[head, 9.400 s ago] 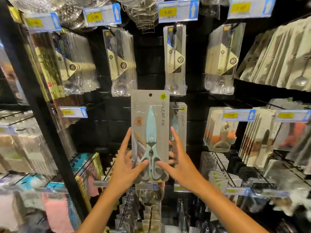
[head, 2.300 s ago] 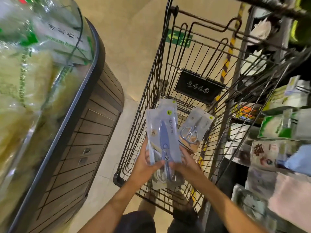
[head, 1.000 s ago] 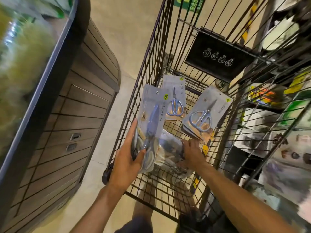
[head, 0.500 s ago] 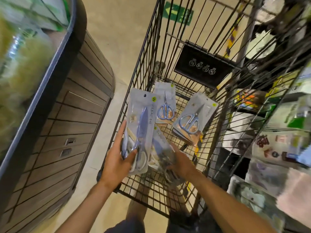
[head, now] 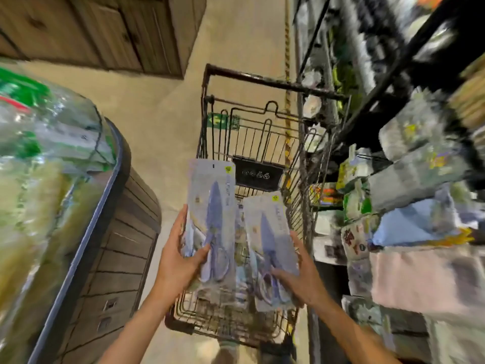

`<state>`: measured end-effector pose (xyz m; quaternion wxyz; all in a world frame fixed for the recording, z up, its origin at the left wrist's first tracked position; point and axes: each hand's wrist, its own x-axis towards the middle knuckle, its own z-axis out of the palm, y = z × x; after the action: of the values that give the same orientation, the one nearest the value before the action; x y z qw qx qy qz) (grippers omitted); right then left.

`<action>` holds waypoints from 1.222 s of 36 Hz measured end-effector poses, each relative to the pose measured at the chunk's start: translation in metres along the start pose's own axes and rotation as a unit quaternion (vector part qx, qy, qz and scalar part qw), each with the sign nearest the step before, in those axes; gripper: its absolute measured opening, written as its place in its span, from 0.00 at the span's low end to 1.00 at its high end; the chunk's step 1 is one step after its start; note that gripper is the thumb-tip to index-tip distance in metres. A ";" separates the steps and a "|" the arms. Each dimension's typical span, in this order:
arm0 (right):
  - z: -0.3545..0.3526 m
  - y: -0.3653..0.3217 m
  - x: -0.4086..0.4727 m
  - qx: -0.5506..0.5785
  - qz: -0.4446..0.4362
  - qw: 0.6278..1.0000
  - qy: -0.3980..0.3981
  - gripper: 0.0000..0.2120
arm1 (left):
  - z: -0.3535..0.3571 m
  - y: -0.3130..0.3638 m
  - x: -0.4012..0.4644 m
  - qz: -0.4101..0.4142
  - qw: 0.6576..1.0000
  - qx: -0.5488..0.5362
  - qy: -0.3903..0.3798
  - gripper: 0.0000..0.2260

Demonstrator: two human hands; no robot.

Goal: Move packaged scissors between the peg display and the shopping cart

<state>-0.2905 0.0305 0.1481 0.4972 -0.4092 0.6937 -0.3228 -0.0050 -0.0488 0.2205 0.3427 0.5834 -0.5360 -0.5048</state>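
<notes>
Whole frame is pretty smeared, so reading stuff is rough. Far left there's a curved display bin (head: 110, 195) with dark wood slat sides, loaded with clear bagged goods (head: 34, 158) that have green and red print I can't read.

Moving right, my left hand (head: 178, 261) is clamped on a scissors pack (head: 212, 222): thumb across the front near the handles, fingers curled round the left edge and back. It's held upright over the near end of the shopping cart (head: 262, 82). The card is pale grey with a bluish pair of scissors, a round yellow-green sticker in the top right corner, and vertical lettering that looks like "LEAF" plus something I can't make out.

Next over, my right hand (head: 299, 279) grips a second scissors pack (head: 270, 245), thumb on the front low down, fingers behind the right edge. Same sticker, but the text is too blurred. It sits a bit lower than the first and the two are just beside each other.

The cart is black wire, with a dark placard (head: 258, 174) on its far wall showing a row of small white icons. What's lying in the basket under the packs, I can't tell.

Far right is store shelving (head: 409, 179) stuffed with blurry packaged goods.
</notes>
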 end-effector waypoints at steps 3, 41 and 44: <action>-0.013 -0.032 -0.034 0.048 -0.011 0.997 0.057 0.49 | -0.003 0.030 -0.007 0.042 0.999 -0.010 -0.024 0.40; -0.041 -0.080 -0.527 0.134 -0.158 0.785 0.584 0.47 | 0.111 0.215 -0.276 0.285 0.828 -0.086 -0.475 0.42; -0.013 -0.079 -0.556 0.143 -0.143 0.750 0.630 0.48 | 0.114 0.216 -0.291 0.298 0.798 -0.081 -0.517 0.41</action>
<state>-0.1885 0.4890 0.4567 -0.0518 -0.1312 0.7285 -0.6703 -0.1496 0.2087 0.4594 0.1940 0.0169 -0.7378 -0.6463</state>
